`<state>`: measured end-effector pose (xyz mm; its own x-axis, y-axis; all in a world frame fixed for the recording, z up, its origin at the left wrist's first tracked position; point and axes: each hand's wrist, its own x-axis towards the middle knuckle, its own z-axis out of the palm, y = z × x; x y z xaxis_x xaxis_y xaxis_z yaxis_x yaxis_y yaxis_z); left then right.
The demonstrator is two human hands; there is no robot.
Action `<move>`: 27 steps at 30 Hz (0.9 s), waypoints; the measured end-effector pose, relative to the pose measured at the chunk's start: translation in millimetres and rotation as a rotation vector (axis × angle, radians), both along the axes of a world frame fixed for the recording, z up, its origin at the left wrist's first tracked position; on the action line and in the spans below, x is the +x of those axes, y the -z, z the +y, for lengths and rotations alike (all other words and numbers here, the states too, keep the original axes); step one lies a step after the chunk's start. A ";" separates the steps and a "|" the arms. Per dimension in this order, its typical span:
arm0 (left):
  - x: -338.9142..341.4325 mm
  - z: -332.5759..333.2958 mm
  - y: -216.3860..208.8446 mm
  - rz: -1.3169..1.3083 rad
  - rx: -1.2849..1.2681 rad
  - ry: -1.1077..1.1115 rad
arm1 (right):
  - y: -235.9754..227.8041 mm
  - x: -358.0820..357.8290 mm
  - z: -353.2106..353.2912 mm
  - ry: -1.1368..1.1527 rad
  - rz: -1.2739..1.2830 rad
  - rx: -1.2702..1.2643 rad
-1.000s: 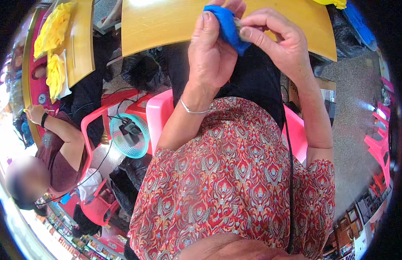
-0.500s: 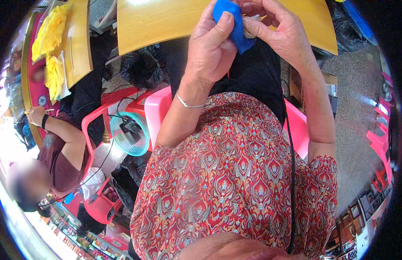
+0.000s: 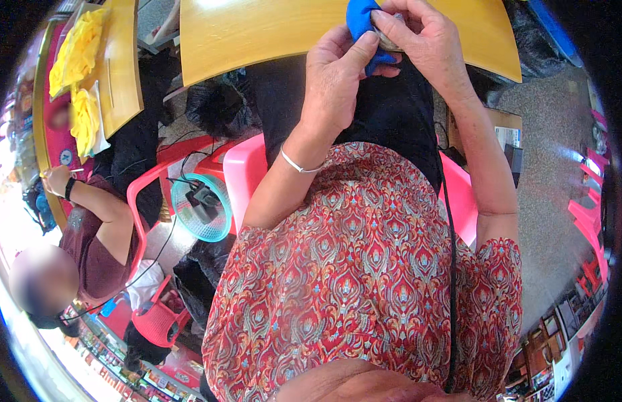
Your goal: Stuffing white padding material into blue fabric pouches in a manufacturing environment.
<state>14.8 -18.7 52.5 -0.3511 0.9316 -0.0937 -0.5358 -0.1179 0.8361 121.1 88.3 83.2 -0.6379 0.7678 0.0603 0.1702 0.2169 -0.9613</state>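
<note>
Near the top edge, over my lap and the table's near edge, both my hands work on a small blue cloth piece (image 3: 360, 16). My left hand (image 3: 332, 79) is closed round its lower part, thumb on top. From the right, my right hand (image 3: 428, 41) pinches the cloth with its thumb bent over it. Between the two thumbs a whitish-grey wad (image 3: 386, 43) shows against the blue; what it is made of I cannot make out. Some fingertips are hidden behind the cloth.
A yellow wooden table (image 3: 257, 33) lies ahead. At the left, yellow cloth pieces (image 3: 80, 50) lie on another table, where a co-worker (image 3: 100, 234) sits. A turquoise basket (image 3: 201, 206) holds a dark device beside my pink chair (image 3: 247, 167). A cardboard box (image 3: 502, 127) stands at right.
Both hands have shifted a little to the right. The blue cloth is bent over now, and my right thumb has moved from the whitish wad up onto the cloth.
</note>
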 end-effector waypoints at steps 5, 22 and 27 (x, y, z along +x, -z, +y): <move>-14.8 -3.4 -4.5 -0.131 0.048 0.011 | -9.8 12.8 15.1 -0.261 0.216 -0.416; -18.1 -4.8 1.2 -0.061 -0.052 -0.083 | 15.6 0.8 10.4 -0.068 0.155 -0.333; -2.9 -8.8 11.7 0.518 -0.013 -0.327 | 14.9 -2.7 5.6 0.005 0.209 -0.421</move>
<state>11.9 -27.5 40.7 -0.6215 0.7679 0.1554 0.0034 -0.1957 0.9807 118.3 93.8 68.3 -0.6416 0.7558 -0.1307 -0.0362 -0.2001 -0.9791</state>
